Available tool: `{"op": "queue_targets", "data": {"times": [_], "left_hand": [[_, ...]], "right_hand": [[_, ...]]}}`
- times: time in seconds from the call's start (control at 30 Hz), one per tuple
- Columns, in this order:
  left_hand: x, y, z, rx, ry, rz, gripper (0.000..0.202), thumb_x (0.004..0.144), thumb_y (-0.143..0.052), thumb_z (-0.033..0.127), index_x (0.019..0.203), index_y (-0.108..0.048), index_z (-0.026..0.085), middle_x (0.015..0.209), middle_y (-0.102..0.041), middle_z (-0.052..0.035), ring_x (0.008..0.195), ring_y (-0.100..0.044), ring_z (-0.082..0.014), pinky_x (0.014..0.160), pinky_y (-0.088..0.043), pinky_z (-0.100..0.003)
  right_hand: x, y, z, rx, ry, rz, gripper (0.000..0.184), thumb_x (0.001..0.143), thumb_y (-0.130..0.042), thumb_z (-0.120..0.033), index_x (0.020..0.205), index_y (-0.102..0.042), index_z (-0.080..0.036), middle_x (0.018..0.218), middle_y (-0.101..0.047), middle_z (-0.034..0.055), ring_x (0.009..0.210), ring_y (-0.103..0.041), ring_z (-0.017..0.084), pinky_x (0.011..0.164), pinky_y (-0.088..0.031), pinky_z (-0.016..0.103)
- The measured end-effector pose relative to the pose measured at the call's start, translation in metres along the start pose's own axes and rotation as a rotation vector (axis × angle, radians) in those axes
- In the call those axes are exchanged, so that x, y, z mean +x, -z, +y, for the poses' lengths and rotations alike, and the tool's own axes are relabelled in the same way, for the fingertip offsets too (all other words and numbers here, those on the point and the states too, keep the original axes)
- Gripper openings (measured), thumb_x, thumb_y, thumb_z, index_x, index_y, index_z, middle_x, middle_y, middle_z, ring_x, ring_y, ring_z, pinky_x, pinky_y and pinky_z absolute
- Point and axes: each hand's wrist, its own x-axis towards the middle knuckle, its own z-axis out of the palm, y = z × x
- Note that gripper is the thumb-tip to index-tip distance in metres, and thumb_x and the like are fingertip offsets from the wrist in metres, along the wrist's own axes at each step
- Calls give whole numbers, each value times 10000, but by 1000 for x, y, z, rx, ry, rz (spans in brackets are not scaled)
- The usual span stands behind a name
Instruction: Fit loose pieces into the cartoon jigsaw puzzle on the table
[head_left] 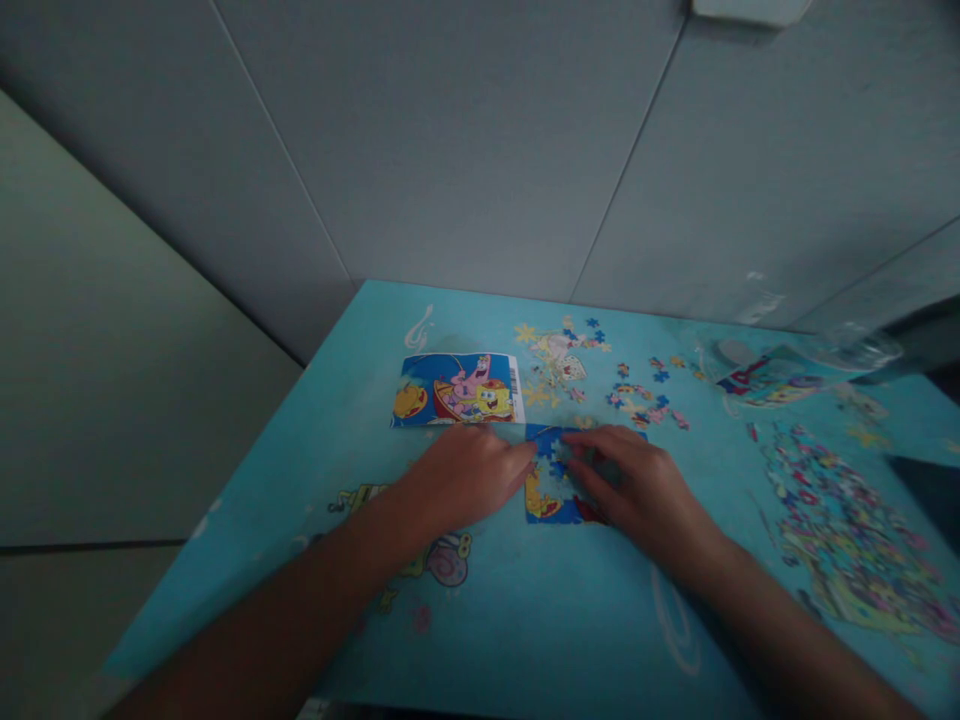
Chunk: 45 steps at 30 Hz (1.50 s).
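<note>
Near the middle of the turquoise table [292, 460], a partly assembled jigsaw puzzle [543, 503] lies flat between your two hands, showing blue along the top and a yellow figure at lower left. Your left hand [480, 470] rests at its left edge, the fingers curled inward and one digit stretched out to the blue part; you hide its palm side from the camera, so whether it grips anything cannot be told. Your right hand [626, 480] comes over the puzzle from the other side and covers much of its right part. You have its thumb and forefinger a little apart, the tips close to the gap in the blue area, but whether a piece sits at those tips is too small and dim to tell.

Just beyond your left hand lies a printed picture card [457, 390], with pink and yellow cartoon figures on blue. Past your right hand you have a loose group of puzzle pieces [649, 400], spread apart on the tabletop. Farther right, a large heap of mixed pieces [862, 530] lies beyond your right forearm, and a clear plastic container [795, 375] with a colourful label sits behind it, near the grey wall [480, 160].
</note>
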Motion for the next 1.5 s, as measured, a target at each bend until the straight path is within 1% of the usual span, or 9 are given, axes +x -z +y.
{"op": "queue_targets", "data": {"times": [0.17, 0.43, 0.73, 0.87, 1.0, 1.1, 1.17, 1.37, 1.5], "left_hand": [[0, 0, 0, -6, -4, 7, 263, 990, -505, 337, 1090, -714, 213, 689, -683, -60, 591, -652, -203, 522, -432, -284], [0, 2, 0, -13, 0, 8, 258, 985, -510, 330, 1090, -716, 216, 681, -677, -58, 580, -647, -202, 507, -422, -281], [0, 0, 1, -8, 0, -8, 274, 990, -503, 327, 1137, -710, 223, 711, -702, -67, 611, -662, -220, 522, -449, -295], [1, 1, 0, -11, -2, -11, 275, 989, -504, 332, 1143, -708, 230, 720, -707, -64, 623, -670, -224, 521, -450, -296], [1, 2, 1, 0, -3, -2, 273, 990, -503, 334, 1126, -715, 230, 700, -693, -60, 605, -661, -214, 515, -438, -288], [0, 2, 0, 7, -2, -5, 280, 994, -495, 337, 1138, -712, 236, 703, -691, -59, 608, -657, -210, 516, -438, -286], [0, 2, 0, 11, -2, -8, 285, 994, -494, 343, 1151, -708, 237, 705, -689, -57, 604, -652, -203, 518, -440, -281], [0, 2, 1, 27, 2, -25, 312, 1006, -473, 367, 1208, -684, 260, 720, -694, -49, 599, -653, -206, 515, -449, -286], [-1, 2, 1, 15, -1, -39, 303, 1006, -477, 362, 1191, -691, 255, 723, -698, -49, 612, -657, -205, 528, -455, -287]], "right_hand": [[-1, 2, -1, -7, 11, -66, 311, 874, -687, -240, 1184, -674, -265, 1062, -728, 51, 974, -681, 234, 881, -544, 401], [0, -2, -1, 36, 20, -52, 242, 885, -661, -215, 1118, -704, -263, 1022, -741, 47, 936, -685, 224, 865, -553, 406], [0, -1, 0, 63, 7, -76, 282, 904, -666, -216, 1180, -699, -264, 999, -727, 39, 922, -671, 206, 851, -551, 380], [0, 2, -1, 77, 1, -95, 188, 925, -633, -223, 1069, -746, -264, 939, -723, 34, 859, -676, 194, 788, -552, 343], [2, 6, -4, 138, -97, -88, 167, 949, -593, -273, 957, -755, -233, 886, -736, 32, 794, -681, 184, 709, -544, 309], [2, 9, -7, 261, -222, -87, 222, 957, -577, -353, 932, -747, -214, 775, -728, 18, 651, -653, 159, 593, -519, 277], [3, 10, -8, 327, -282, -84, 249, 951, -579, -391, 932, -746, -208, 748, -723, 14, 618, -638, 153, 561, -504, 268], [3, 12, -4, 344, -322, -82, 282, 946, -591, -437, 982, -755, -210, 850, -751, 36, 691, -659, 168, 618, -520, 282], [1, 8, 2, 260, -251, -40, 234, 961, -586, -383, 1040, -751, -237, 924, -747, 38, 783, -678, 185, 712, -536, 313]]}}
